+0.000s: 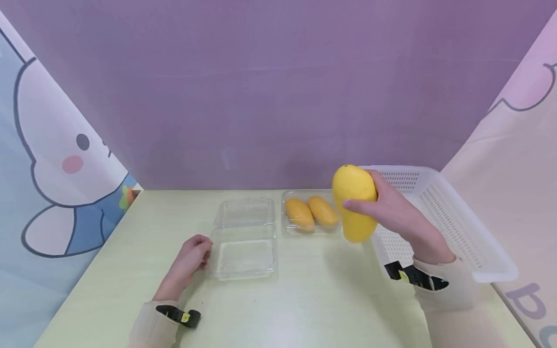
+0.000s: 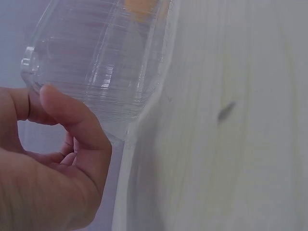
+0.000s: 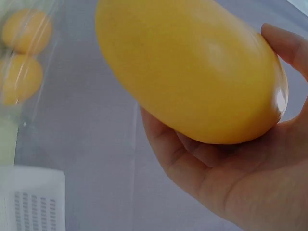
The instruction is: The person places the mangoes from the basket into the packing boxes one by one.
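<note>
Raised over the left side of the white basket (image 1: pixel 457 224), a large yellow mango (image 1: pixel 353 186) is in the grip of my right hand (image 1: pixel 393 205). The right wrist view shows the thumb and fingers curled round the mango (image 3: pixel 192 72). On the table, my left hand (image 1: pixel 189 258) pinches the left edge of a clear plastic clamshell box (image 1: pixel 243 258). That box lies opened flat with its lid (image 1: pixel 245 212) toward the wall. In the left wrist view, the thumb and index finger meet at the rim of the box (image 2: pixel 101 72).
Right of the opened box stands another clear box (image 1: pixel 289 232) with two orange-yellow mangoes (image 1: pixel 299 214) in it. A purple wall (image 1: pixel 278 96) closes off the back of the pale table (image 1: pixel 278 309). Printed cloths hang at both sides.
</note>
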The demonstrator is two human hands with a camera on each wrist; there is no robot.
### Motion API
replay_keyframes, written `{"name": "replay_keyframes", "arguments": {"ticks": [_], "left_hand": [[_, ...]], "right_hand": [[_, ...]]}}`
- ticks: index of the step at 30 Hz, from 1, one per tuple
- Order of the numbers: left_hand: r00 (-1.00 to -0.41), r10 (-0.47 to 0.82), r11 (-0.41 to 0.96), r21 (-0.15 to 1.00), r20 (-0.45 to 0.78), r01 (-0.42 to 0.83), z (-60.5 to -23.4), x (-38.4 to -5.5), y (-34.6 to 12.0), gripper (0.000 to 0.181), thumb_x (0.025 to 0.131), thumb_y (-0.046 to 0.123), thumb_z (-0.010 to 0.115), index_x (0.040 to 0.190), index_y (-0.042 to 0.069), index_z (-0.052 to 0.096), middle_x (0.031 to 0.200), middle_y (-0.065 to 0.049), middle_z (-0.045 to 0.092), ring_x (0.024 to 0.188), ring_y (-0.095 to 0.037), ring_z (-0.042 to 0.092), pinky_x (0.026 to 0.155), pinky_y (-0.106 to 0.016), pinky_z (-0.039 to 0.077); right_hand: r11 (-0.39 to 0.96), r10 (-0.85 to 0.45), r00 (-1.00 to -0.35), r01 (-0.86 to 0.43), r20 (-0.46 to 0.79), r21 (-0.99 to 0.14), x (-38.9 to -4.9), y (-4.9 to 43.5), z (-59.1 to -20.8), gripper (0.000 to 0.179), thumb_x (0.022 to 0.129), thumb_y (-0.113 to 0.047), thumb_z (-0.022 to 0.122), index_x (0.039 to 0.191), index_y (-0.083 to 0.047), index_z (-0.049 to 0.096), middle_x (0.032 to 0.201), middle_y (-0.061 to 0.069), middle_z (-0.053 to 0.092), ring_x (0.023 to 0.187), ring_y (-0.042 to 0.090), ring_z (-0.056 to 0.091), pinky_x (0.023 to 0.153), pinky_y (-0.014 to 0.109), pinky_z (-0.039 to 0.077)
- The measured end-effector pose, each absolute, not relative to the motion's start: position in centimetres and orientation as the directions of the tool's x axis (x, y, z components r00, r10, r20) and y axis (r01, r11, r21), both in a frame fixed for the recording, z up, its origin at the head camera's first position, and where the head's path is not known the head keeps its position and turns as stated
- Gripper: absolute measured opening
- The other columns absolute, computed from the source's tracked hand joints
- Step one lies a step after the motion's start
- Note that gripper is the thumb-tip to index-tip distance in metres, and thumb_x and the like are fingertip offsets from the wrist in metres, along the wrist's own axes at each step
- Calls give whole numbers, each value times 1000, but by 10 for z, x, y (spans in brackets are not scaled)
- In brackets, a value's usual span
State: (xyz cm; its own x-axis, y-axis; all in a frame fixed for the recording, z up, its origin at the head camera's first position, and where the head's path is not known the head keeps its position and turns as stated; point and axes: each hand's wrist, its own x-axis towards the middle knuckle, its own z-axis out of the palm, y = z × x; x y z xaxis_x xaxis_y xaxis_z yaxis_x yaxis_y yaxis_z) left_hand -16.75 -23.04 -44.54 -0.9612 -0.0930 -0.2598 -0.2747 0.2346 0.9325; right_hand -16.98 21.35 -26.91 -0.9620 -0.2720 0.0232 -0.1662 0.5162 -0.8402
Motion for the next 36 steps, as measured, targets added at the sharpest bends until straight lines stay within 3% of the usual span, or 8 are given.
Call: {"name": "replay_keyframes", "arguments": {"ticks": [10,18,30,36], "left_hand": [[-962,-86,235,933,-258,-271,-445,-168,-230,23,101,12,46,116,-6,49,82,-6,49,65,-17,49,57,-28,47],[-962,-88,240,932,-259,-273,-444,-169,-228,24,101,13,46,117,-6,50,83,-6,50,66,-17,49,57,-28,47],[-964,-83,233,936,-253,-266,-446,-171,-225,24,100,10,46,116,-6,50,82,-6,50,65,-17,50,56,-27,47],[-964,-84,224,938,-252,-264,-446,-171,-227,23,100,10,46,116,-7,50,82,-7,50,65,-17,50,55,-27,47]], "right_hand": [[371,-338,-936,-228,98,-900,-173,192,-277,58,91,-28,74,136,-9,42,118,16,57,99,33,63,86,46,51],[283,-377,-922,-200,83,-938,-175,166,-291,69,90,-29,75,146,-13,37,124,16,57,104,33,62,90,47,50],[190,-443,-889,-220,116,-957,-177,122,-304,70,88,-26,75,146,-13,39,122,17,58,103,34,63,87,49,54],[202,-450,-890,-189,80,-961,-185,102,-318,69,86,-30,78,144,-19,41,119,13,62,103,31,65,86,48,55]]}}
